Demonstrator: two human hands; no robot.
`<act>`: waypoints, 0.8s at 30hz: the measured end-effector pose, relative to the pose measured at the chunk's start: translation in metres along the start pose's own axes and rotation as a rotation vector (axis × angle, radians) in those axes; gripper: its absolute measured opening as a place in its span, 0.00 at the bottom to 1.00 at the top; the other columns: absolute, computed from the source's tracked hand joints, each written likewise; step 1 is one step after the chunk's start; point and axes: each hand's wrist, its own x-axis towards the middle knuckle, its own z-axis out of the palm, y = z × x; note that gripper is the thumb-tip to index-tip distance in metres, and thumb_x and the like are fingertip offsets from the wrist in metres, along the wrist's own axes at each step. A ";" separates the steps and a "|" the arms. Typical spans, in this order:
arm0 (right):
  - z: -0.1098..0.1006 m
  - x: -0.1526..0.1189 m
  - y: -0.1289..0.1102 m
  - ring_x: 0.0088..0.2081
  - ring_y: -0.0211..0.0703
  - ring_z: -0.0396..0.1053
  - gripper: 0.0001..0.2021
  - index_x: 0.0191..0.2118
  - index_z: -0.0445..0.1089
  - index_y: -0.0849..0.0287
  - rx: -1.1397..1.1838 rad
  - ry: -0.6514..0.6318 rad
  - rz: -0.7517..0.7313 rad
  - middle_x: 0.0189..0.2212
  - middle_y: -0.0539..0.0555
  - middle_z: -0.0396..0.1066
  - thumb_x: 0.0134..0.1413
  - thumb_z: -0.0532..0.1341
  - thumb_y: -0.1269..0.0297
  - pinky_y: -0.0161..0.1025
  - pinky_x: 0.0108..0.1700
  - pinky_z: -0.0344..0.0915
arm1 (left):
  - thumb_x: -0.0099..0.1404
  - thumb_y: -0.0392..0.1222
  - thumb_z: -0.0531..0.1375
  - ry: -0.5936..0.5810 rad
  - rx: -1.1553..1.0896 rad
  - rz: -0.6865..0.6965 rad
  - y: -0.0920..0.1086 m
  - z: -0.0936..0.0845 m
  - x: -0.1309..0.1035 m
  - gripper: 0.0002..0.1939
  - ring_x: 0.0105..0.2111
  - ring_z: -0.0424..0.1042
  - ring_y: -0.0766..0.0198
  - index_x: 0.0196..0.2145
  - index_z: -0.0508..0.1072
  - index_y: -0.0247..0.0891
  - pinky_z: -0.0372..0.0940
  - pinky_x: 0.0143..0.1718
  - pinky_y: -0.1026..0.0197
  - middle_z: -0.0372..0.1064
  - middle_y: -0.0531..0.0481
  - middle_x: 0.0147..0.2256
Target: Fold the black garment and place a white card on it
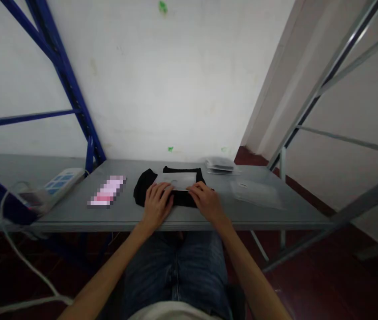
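Observation:
A flat, whitish plastic bag (184, 178) lies on a folded black cloth (144, 186) near the middle of the table. My left hand (158, 200) is at the bag's near left corner, fingers bent and together on its edge. At the near right corner, my right hand (207, 201) pinches the edge between thumb and fingers. The cloth spreads under the bag and both hands, with a rounded bulge on the left. Whether anything is inside the bag, I cannot tell.
A clear plastic bag (255, 194) lies flat on the grey table (215, 218) at right. Behind it is a stack of bagged flat items (220, 164). A blurred-out phone-like object (108, 191) and a white power strip (62, 184) are at left. Blue rack posts (72, 84) flank the table.

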 end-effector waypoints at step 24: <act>0.016 -0.002 -0.021 0.45 0.43 0.74 0.07 0.43 0.77 0.55 0.058 0.127 -0.143 0.43 0.54 0.78 0.71 0.60 0.66 0.37 0.46 0.68 | 0.75 0.37 0.57 -0.009 -0.053 0.265 -0.001 0.001 -0.004 0.10 0.43 0.75 0.56 0.50 0.75 0.40 0.69 0.48 0.53 0.78 0.45 0.43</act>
